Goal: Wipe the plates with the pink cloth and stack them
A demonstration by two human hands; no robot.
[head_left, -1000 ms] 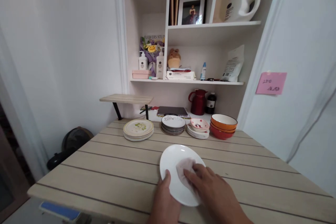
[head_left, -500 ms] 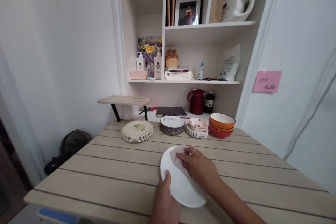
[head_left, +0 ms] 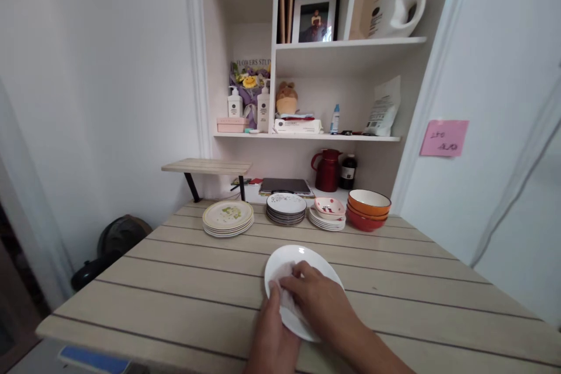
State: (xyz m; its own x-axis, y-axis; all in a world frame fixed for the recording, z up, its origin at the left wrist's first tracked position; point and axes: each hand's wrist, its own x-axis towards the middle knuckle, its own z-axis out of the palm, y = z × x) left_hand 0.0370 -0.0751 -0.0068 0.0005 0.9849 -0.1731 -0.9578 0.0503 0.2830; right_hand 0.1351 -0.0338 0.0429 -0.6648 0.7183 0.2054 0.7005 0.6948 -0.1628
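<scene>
A white plate point(head_left: 322, 263) is held over the near part of the wooden table. My left hand point(head_left: 272, 327) grips its lower left rim, thumb on top and the other fingers hidden underneath. A pale pinkish cloth point(head_left: 280, 273) lies against the plate's upper face. Fingers bent, my right hand point(head_left: 318, 295) pinches the cloth and presses it on the plate, close to the left thumb. Part of the cloth is hidden below the right hand.
Along the table's point(head_left: 184, 280) back stand cream plates point(head_left: 228, 216), dark-edged plates point(head_left: 286, 204), small plates under a pink dish point(head_left: 329, 207), and orange and red bowls point(head_left: 369, 204). Behind them are a red jug point(head_left: 326, 172), a dark bottle point(head_left: 348, 172) and a small raised shelf point(head_left: 205, 166).
My right hand and the cloth have moved down and left across the plate, toward my left thumb. The plate has shifted slightly in my left hand's grip.
</scene>
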